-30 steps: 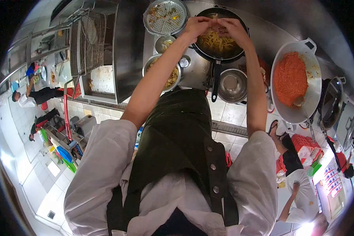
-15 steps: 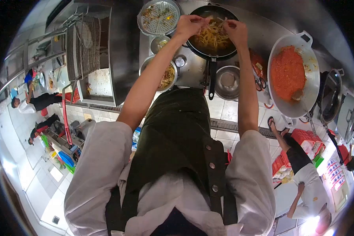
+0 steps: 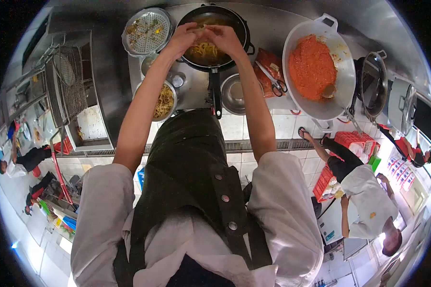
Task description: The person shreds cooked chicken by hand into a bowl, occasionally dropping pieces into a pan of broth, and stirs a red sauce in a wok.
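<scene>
My left hand (image 3: 184, 40) and my right hand (image 3: 223, 39) are close together over a black frying pan (image 3: 239, 29), with fingertips pinched inward and almost meeting. What they hold, if anything, is too small to make out. Yellow strips of food (image 3: 207, 50) lie in dark liquid in the pan, partly hidden by my hands. The pan's black handle (image 3: 216, 95) points toward my apron. Left of my left hand sits a perforated metal tray (image 3: 146, 46) with food scraps. Below it are a small metal cup (image 3: 178, 80) and a bowl (image 3: 174, 98) of yellowish food, partly behind my forearm.
A steel bowl (image 3: 232, 91) stands by my right forearm. Scissors (image 3: 277, 87) lie on a red packet (image 3: 271, 61). Farther right, a large wok (image 3: 345, 62) holds red sauce (image 3: 312, 67) and a ladle (image 3: 329, 91). A fryer basket (image 3: 64, 86) is left. A co-worker (image 3: 366, 196) is behind me at right.
My hands have come together above the pan, where they were apart before. The whole view has shifted, so the counter items appear farther left.
</scene>
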Tool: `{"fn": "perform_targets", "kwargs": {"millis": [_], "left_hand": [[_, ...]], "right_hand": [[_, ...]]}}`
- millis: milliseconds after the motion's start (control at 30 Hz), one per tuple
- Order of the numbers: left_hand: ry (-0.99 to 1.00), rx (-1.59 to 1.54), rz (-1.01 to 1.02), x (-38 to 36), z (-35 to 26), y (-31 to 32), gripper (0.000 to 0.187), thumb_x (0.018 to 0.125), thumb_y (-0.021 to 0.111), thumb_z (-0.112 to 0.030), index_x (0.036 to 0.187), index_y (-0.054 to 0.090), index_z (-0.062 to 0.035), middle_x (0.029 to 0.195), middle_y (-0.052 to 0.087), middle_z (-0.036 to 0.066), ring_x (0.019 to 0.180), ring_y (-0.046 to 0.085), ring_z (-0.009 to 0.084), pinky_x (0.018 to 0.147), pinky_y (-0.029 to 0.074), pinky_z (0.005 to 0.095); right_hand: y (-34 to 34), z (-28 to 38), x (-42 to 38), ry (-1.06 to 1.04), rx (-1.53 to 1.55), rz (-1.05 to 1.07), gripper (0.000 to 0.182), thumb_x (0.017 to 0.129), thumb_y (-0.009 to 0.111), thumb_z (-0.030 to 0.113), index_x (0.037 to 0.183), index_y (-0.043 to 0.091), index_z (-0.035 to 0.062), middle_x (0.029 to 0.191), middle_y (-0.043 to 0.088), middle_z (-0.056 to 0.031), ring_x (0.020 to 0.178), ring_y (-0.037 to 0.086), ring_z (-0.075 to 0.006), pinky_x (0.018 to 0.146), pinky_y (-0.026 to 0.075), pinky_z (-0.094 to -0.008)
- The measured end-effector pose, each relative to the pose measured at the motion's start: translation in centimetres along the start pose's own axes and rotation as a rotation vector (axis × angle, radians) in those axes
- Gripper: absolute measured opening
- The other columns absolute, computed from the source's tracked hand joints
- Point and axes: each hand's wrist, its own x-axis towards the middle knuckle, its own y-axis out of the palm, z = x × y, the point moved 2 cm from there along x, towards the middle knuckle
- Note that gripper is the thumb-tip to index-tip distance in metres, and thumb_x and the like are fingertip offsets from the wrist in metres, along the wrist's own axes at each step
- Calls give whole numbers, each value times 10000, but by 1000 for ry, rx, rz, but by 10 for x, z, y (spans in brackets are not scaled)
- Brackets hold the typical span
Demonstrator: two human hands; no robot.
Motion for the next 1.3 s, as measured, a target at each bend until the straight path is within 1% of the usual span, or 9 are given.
{"fn": "perform_targets", "kwargs": {"millis": [133,200,300,567,933,1067,1133,1233,1300], "left_hand": [[123,-96,69,-10,-8,3,434,811,724,-95,1199,569,23,1071,649,98,933,630,159,821,522,271],[154,-130,26,-19,-11,5,379,769,762,-65,1111,633,38,995,676,99,832,647,141,733,532,240],[131,-39,-64,-17,-1,1,333,757,778,-86,1055,671,17,951,689,79,787,647,128,716,537,241],[139,-123,25,-27,9,-6,190,869,660,-69,1046,645,-2,951,659,58,832,636,136,751,546,263],[48,-161,-82,-36,9,-7,164,932,527,-48,1082,589,-31,999,595,36,887,587,123,781,517,259],[24,-196,110,-40,5,0,186,931,532,-106,1087,596,-27,917,606,32,832,587,116,739,495,236],[22,-263,109,-41,6,3,209,928,560,-159,1082,606,-25,866,613,26,802,591,115,728,482,227],[30,38,74,-65,-5,8,265,911,610,-192,1103,618,-9,875,643,22,717,570,100,678,460,221],[214,95,39,-73,8,1,286,904,629,-202,1111,633,-4,897,652,17,664,521,69,608,416,209]], "right_hand": [[4,-6,-9,143,504,13,364,833,702,258,1066,667,-20,871,689,-79,762,620,-116,685,510,-273],[4,-11,-12,100,448,-10,346,840,690,249,1039,674,-34,850,690,-79,755,624,-122,675,503,-267],[0,2,-19,96,299,-21,335,838,682,256,992,687,-41,817,693,-85,738,633,-133,664,499,-269],[0,1,-13,-160,-304,-222,289,796,693,251,902,706,-18,773,702,-139,694,667,-152,641,508,-284],[-4,-4,-18,80,224,33,236,899,644,199,971,674,-23,815,654,-32,756,597,-93,656,492,-261],[4,2,-29,197,575,40,209,918,619,175,981,665,-18,870,646,-27,756,598,-101,670,530,-251],[7,11,-37,162,601,106,228,912,629,185,1031,639,-10,873,644,-25,761,598,-92,688,521,-243],[15,28,-48,57,601,127,156,900,603,95,1006,649,-11,908,657,-45,798,622,-112,711,547,-261],[22,40,-58,17,542,127,130,886,587,35,982,661,-14,925,668,-64,814,638,-127,718,562,-272]]}}
